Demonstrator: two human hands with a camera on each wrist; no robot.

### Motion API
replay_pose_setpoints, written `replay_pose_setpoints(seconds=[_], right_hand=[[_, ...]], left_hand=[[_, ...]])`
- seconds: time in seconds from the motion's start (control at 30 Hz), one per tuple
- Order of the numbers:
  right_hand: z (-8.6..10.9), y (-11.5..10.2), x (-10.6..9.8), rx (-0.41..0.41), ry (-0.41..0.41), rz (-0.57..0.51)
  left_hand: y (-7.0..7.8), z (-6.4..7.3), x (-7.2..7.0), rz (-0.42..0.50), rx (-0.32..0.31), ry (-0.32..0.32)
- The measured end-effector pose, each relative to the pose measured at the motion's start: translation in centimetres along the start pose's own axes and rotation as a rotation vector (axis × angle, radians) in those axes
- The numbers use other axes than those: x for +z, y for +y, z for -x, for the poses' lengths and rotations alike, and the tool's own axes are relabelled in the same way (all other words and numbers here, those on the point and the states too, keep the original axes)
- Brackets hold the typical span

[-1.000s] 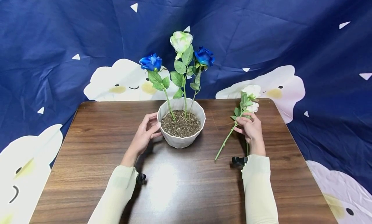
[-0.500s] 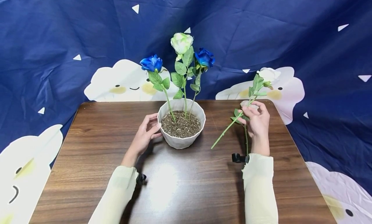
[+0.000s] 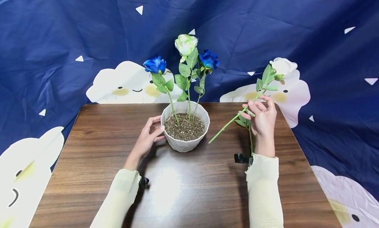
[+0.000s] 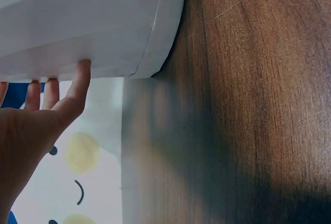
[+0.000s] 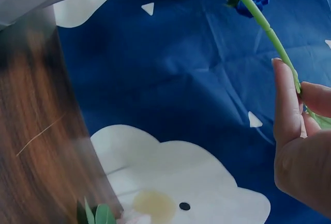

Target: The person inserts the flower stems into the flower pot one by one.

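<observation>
The right grip (image 3: 263, 117) is pinching the white rose (image 3: 283, 66) by its stem (image 3: 227, 126) — the sensible hold; it is probably handling light, stiffness hard to tell.

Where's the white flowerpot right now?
Head view: the white flowerpot stands on the wood-grain table, midway across toward the far edge, the left hand touching its left side.
</observation>
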State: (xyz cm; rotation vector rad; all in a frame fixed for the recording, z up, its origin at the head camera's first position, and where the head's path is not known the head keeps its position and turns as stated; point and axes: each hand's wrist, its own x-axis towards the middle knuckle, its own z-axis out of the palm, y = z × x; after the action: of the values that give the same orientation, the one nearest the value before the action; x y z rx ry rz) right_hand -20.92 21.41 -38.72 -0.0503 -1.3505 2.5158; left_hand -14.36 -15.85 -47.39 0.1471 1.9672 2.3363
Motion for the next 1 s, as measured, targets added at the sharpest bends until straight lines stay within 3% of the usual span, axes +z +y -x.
replay_pose_setpoints(seconds=[0.43, 0.67, 1.0], right_hand=[[0.2, -0.1, 2.9, -0.087, -0.064, -0.054], [0.2, 0.3, 4.0, -0.098, -0.054, -0.095], [0.8, 1.3, 5.8, -0.183, -0.075, 0.061]], left_hand=[[0.0, 0.0, 0.0, 0.006, -0.001, -0.007], [0.0, 0.1, 0.0, 0.009, -0.002, -0.006], [0.1, 0.2, 0.0, 0.006, -0.002, -0.008]])
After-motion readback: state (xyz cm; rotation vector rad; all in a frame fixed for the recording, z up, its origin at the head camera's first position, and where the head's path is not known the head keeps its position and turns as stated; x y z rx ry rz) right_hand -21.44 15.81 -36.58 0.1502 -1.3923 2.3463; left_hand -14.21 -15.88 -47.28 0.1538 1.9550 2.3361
